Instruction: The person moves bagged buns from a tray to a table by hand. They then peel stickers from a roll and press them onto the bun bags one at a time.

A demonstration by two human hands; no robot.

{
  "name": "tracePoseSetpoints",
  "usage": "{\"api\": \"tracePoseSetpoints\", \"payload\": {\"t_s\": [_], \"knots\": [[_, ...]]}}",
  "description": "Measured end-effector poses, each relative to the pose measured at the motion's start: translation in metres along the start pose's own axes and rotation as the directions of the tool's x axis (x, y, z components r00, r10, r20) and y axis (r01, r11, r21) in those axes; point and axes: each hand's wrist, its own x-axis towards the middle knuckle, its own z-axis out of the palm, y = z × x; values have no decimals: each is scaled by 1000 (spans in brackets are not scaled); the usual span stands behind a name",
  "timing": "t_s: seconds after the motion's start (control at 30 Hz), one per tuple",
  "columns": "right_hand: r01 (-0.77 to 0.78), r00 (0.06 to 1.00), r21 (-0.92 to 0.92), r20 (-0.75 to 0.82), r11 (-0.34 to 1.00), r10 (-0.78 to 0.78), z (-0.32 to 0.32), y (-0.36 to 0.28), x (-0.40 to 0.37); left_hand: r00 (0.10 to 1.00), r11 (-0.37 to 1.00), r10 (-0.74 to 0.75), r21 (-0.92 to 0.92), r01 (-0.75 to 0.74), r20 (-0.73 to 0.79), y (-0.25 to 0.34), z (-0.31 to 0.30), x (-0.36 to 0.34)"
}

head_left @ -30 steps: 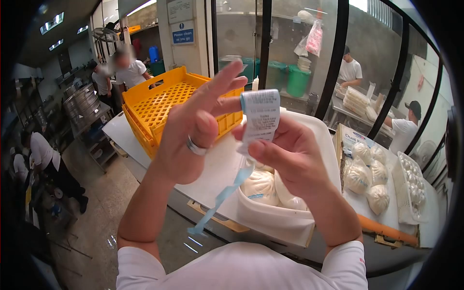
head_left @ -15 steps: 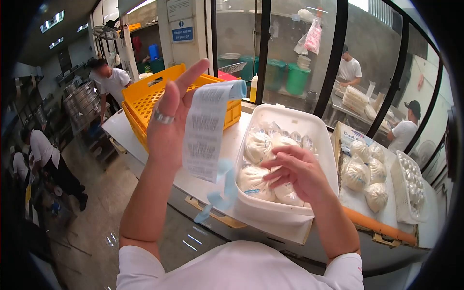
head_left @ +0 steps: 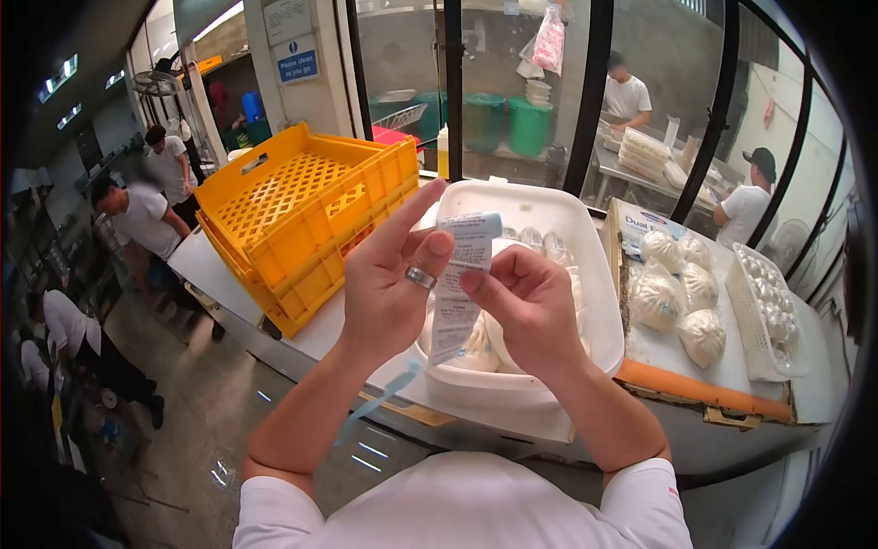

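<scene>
My left hand [head_left: 389,279], with a ring on it, holds a small roll of printed labels [head_left: 471,226], its index finger stretched upward. A printed strip [head_left: 452,322] hangs down from the roll, and a pale blue backing ribbon [head_left: 388,392] trails below the left wrist. My right hand [head_left: 530,311] pinches the strip's edge between thumb and fingers just under the roll. Behind both hands is a white plastic tub [head_left: 605,302] with several clear bags of white, rounded contents [head_left: 479,352], partly hidden by my hands.
Stacked yellow crates [head_left: 311,233] stand left on the white counter. To the right are several tied bags [head_left: 658,297], a cardboard box [head_left: 631,221] and a white basket [head_left: 776,357] of small packs. Several people work on the left and behind the glass.
My right hand has moved from over the tub to the label strip and pinched it. My left hand has moved right and lower with the roll. The view has shifted.
</scene>
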Motion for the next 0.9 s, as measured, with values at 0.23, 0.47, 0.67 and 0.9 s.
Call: {"api": "tracePoseSetpoints", "payload": {"t_s": [0.23,0.47,0.67,0.9], "knots": [[90,984,-135,-143,987,-109,6,15,-5,967,961,-219,-202,191,-129,-21,0,-7],[269,936,-369,-118,889,-332,-6,34,6,933,901,-346,-313,300,-102,-33,4,-6],[362,882,-691,38,625,-469,-10,29,6,885,833,-460,-379,403,-70,-39,1,0],[416,836,-783,130,463,-533,-23,34,13,856,817,-511,-355,455,-80,-50,5,2]]}}
